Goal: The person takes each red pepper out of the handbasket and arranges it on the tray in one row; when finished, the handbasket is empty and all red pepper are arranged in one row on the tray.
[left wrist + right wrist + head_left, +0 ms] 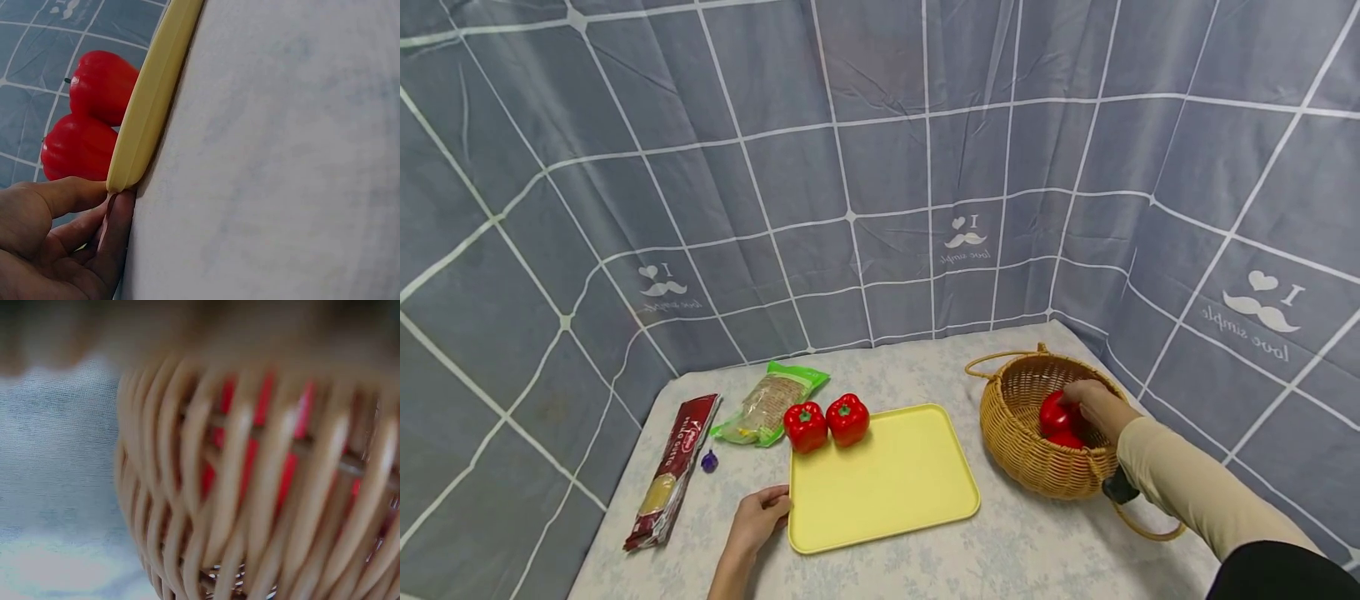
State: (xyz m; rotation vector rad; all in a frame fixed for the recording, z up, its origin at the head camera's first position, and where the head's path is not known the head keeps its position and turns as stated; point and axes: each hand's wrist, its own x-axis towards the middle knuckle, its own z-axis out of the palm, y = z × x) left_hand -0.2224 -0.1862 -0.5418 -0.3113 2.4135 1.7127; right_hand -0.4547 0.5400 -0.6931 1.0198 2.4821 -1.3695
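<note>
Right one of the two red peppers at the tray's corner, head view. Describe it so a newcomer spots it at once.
On the pale table, find the yellow tray, left of the wicker basket. At its far-left corner sits the left pepper. Yours is the right pepper, beside it: also red, but closer to the basket.

At the head view's lower left, a dark red packet lies near a purple trinket (too small to name) and a green-edged bag; a grey-blue gridded curtain fills the top.
</note>
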